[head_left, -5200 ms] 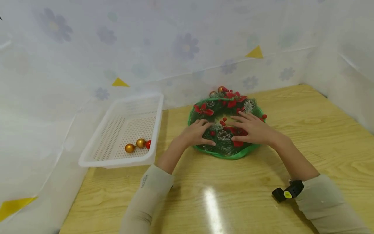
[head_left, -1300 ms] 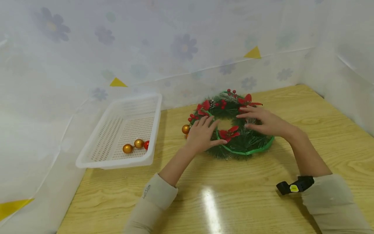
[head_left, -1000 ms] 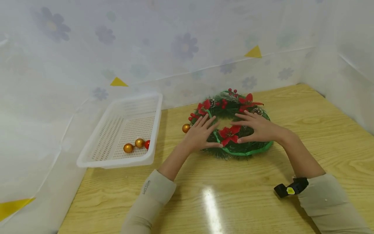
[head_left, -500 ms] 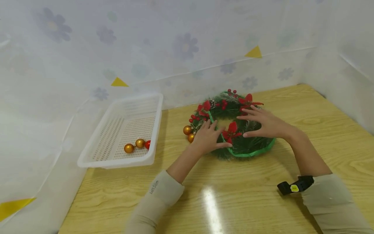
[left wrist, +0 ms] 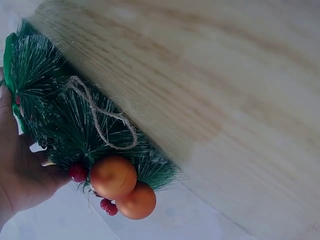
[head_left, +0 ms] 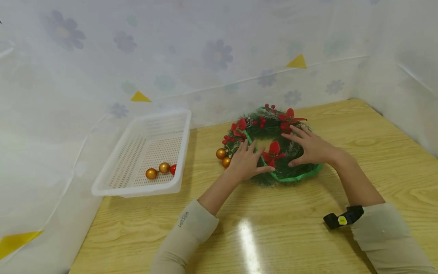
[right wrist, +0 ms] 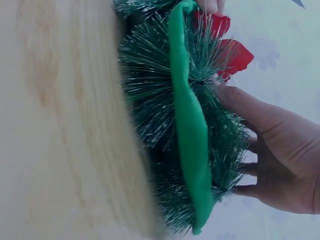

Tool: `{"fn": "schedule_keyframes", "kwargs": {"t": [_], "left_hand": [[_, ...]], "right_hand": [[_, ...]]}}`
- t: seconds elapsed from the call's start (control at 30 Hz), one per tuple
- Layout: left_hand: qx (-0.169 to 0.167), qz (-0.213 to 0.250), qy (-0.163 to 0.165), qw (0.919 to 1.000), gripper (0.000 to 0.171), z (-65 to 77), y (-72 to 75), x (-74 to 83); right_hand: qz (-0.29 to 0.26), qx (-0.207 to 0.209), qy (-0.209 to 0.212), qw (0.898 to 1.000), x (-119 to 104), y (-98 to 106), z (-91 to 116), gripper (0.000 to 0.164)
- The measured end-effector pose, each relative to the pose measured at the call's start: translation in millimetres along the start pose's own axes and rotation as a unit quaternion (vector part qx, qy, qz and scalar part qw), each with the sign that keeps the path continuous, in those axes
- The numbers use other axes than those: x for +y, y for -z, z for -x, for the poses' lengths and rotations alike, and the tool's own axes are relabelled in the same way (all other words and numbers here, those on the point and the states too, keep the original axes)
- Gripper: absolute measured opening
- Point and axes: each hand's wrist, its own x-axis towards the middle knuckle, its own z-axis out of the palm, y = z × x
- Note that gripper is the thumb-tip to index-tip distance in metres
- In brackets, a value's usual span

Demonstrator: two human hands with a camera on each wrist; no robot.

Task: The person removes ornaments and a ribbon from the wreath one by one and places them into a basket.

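A green Christmas wreath point(head_left: 291, 167) with red flowers, berries and pine cones lies on the table in the head view. My left hand point(head_left: 245, 163) rests on its left side with fingers spread, beside two gold balls point(head_left: 221, 153). On the right side lies my right hand point(head_left: 313, 149), its fingers also spread; in the right wrist view its thumb touches the pine needles. A bright green ribbon point(right wrist: 192, 135) runs along the wreath's front edge and up its inner left side. Near the red flower point(head_left: 273, 153), both thumbs point inward. A twine loop point(left wrist: 97, 112) shows in the left wrist view.
To the left stands a white perforated basket point(head_left: 137, 190) with two gold balls point(head_left: 151, 174) and a red ball point(head_left: 173, 169) in it. The wooden table point(head_left: 291, 236) meets white flower-patterned sheeting point(head_left: 219, 83) at the back and sides.
Since the oldest frame the wreath has turned, its gold balls going from the back to the left. The ribbon's left part now lies further inward. Lately, the left hand has shifted slightly right.
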Motion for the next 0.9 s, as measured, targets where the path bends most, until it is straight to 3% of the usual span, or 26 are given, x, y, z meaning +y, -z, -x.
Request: {"fn": "schedule_keyframes", "kwargs": {"t": [0.17,0.27,0.37,0.47,0.57,0.67,0.77,0.83,0.9], "left_hand": [[0.002,0.009,-0.004,1.0000,0.087,-1.5,3.2,-1.4],[0.026,0.036,-0.021,0.9988,0.085,1.2,6.6,-9.1],[0.097,0.070,-0.038,0.9921,0.078,8.9,9.2,-25.5],[0.189,0.099,-0.044,0.9760,0.068,18.3,8.4,-46.5],[0.242,0.132,-0.032,0.9609,0.059,27.1,2.8,-65.0],[0.235,0.171,-0.004,0.9567,0.056,35.1,-5.5,-77.5],[0.197,0.227,0.034,0.9531,0.056,42.0,-14.1,-84.1],[0.166,0.268,0.065,0.9468,0.057,45.9,-19.1,-86.6],[0.141,0.313,0.088,0.9353,0.055,47.7,-23.5,-88.3]], "right_hand": [[-0.038,0.022,0.007,0.999,14.1,-0.9,-1.3,0.090],[-0.072,0.029,0.001,0.997,20.5,-1.7,0.6,0.087],[-0.102,0.024,0.000,0.994,23.3,-2.5,2.3,0.085],[-0.117,0.018,0.001,0.993,24.1,-2.4,3.5,0.084],[-0.118,0.018,-0.002,0.993,24.5,-1.3,4.4,0.083],[-0.119,0.020,-0.002,0.993,24.9,-0.4,5.1,0.082],[-0.120,0.020,0.000,0.993,25.5,-0.4,5.1,0.082],[-0.117,0.020,0.000,0.993,25.9,-0.7,4.9,0.083],[-0.117,0.020,-0.002,0.993,26.0,-0.9,5.0,0.083]]}}
